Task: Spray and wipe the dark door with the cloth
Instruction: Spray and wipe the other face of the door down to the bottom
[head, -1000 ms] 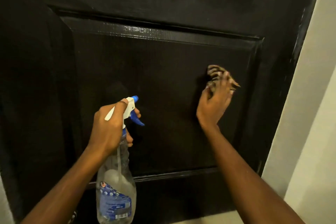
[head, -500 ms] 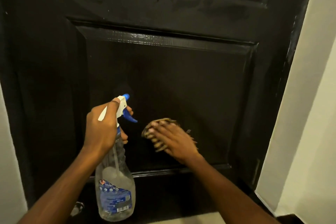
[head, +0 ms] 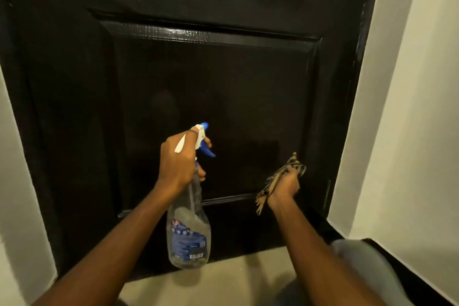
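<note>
**Spraying and wiping a dark door**

Grasps the spray bottle (head: 189,236) in the left grip (head: 176,159), fingers wrapped round the neck just below the white head, one finger lying along the top. Holds it roughly upright in front of the lower middle of the dark door (head: 223,87), with the blue nozzle (head: 204,125) and blue trigger (head: 208,151) turned toward the recessed panel (head: 248,112). Shows clear plastic, with a blue label low on the body.

Clenches the striped brown-and-cream cloth (head: 296,166) in the right grip (head: 285,186), bunched up, one end poking out above the knuckles and a frayed end hanging beside the wrist. Sits at the lower right corner of the panel, to the right of the bottle and apart from it. Cannot tell whether the cloth touches the wood.

Catches a strip of light along the panel's upper moulding. Stands between a pale wall on the left (head: 15,169) and another on the right (head: 409,107), above a pale floor (head: 223,281). Leaves a blurred grey shape (head: 360,258) at the lower right.
</note>
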